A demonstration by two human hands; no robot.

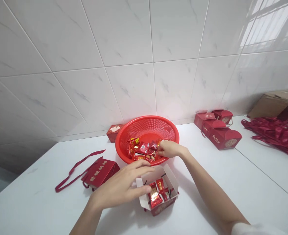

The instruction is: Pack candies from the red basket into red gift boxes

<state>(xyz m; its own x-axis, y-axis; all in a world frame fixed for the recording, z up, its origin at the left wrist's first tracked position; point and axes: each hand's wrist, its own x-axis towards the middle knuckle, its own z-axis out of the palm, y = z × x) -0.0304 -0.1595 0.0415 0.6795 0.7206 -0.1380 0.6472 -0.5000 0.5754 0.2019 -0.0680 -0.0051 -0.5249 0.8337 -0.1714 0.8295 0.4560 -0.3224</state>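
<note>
My right hand point(168, 148) reaches over the near right rim of a red plastic basket point(148, 121). Its fingers are curled down among red and gold wrapped candies point(143, 148); what they grip, if anything, is hidden. In front of the basket stands an open gift box point(163, 207), its white inner flaps spread. Several red packets point(154, 195) lie in it. My left hand point(125, 184) is at the box's left side, fingers apart, the thumb over the left flap near a packet and the other fingers above the far flap.
Left of the basket is a closed red box point(101, 171) with a loose ribbon point(70, 174). A patterned box point(114, 132) sits behind the basket. Several closed red boxes point(222, 135), a heap of dark red ribbons point(276, 132) and a cardboard carton point(268, 105) are at right, near the tiled wall point(129, 88).
</note>
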